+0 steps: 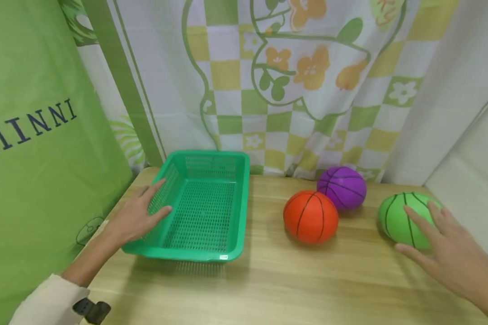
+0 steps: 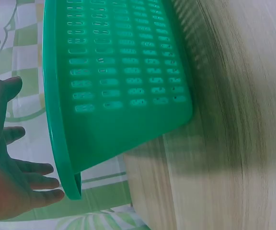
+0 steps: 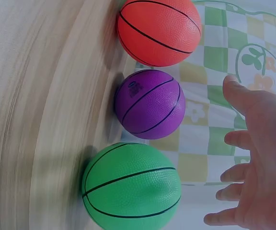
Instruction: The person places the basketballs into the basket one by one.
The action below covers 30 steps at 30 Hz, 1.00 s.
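My left hand (image 1: 136, 216) hovers with spread fingers over the left rim of a green plastic basket (image 1: 244, 216). In the left wrist view its fingertips are close to the rim of the basket (image 2: 119, 120), and nothing is in the hand. On the right, my right hand (image 1: 451, 248) is held over a green ball (image 1: 402, 221) with black basketball lines, fingers apart. The right wrist view has a gap between the hand (image 3: 258, 158) and the green ball (image 3: 133, 187). An orange-red ball (image 1: 311, 217) and a purple ball (image 1: 342, 187) lie side by side, left of the green one.
The basket and balls stand on a wooden table (image 1: 293, 284). Behind it hangs a checked, flowered curtain (image 1: 227, 76). A green fabric panel with lettering (image 1: 36, 180) borders the left side, and a pale wall (image 1: 471, 167) the right.
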### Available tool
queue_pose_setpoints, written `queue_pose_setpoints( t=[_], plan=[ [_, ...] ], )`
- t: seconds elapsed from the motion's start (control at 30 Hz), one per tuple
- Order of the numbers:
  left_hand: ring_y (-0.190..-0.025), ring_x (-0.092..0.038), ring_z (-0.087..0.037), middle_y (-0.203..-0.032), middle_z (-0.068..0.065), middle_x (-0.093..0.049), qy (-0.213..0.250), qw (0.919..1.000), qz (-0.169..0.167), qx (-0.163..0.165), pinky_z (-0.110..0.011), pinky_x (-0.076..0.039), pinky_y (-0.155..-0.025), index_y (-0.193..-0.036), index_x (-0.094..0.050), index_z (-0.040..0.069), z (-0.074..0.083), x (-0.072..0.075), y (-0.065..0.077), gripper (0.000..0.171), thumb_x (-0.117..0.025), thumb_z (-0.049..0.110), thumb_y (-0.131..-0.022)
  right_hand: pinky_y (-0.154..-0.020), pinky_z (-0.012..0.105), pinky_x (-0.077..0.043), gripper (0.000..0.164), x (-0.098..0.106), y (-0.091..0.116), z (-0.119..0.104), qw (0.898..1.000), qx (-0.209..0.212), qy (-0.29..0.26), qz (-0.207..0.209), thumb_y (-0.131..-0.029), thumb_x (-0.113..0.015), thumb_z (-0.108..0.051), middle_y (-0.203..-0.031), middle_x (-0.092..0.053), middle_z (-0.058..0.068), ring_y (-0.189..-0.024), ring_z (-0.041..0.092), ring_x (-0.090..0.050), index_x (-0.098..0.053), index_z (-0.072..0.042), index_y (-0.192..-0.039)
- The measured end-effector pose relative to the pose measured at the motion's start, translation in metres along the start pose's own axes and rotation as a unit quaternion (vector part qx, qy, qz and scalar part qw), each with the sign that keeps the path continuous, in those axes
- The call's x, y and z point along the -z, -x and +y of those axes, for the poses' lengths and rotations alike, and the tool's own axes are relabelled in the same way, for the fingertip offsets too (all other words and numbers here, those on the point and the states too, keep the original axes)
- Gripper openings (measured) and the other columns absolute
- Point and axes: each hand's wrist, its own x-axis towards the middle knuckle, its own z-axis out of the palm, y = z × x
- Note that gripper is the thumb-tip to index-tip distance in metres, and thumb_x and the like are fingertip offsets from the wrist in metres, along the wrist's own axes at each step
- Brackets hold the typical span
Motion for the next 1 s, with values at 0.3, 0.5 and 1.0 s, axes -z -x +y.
queue_pose_setpoints(
  t=[0.3, 0.5, 1.0],
  plan=[
    [-0.13, -0.036, -0.056, -0.145, -0.034, -0.039, -0.01, 0.9999, -0.003, 0.002, -0.073, -0.033, -0.098, -0.151, -0.038, 0.0, -0.008, 0.008, -0.001, 0.065, -0.047, 0.046, -0.105, -0.082, 0.077, -0.036, 0.077, 0.008, -0.002, -0.006, 0.999, -0.016, -0.02, 0.027, -0.09, -0.075, -0.035, -0.14, -0.042, 0.035, -0.117, 0.061, -0.044, -0.04, -0.003, -0.151],
    [-0.13, -0.038, -0.054, -0.147, -0.031, -0.04, 0.018, 0.9998, -0.009, -0.008, -0.073, -0.036, -0.094, -0.151, -0.038, 0.001, -0.014, 0.009, -0.006, 0.06, -0.045, 0.04, -0.107, -0.088, 0.076, -0.032, 0.068, 0.013, -0.001, -0.004, 0.998, -0.027, -0.034, 0.034, -0.091, -0.074, -0.031, -0.13, -0.049, 0.037, -0.114, 0.06, -0.046, -0.045, -0.001, -0.145],
    [-0.126, -0.041, -0.057, -0.144, -0.037, -0.039, 0.107, 0.994, -0.013, 0.018, -0.073, -0.038, -0.092, -0.154, -0.031, 0.003, -0.028, 0.025, -0.017, 0.051, -0.03, 0.027, -0.109, -0.108, 0.072, -0.014, 0.078, 0.008, 0.004, 0.022, 0.992, -0.017, -0.063, 0.11, -0.085, -0.08, -0.038, -0.139, -0.037, 0.042, -0.122, 0.067, -0.033, -0.046, -0.005, -0.147]
  ],
)
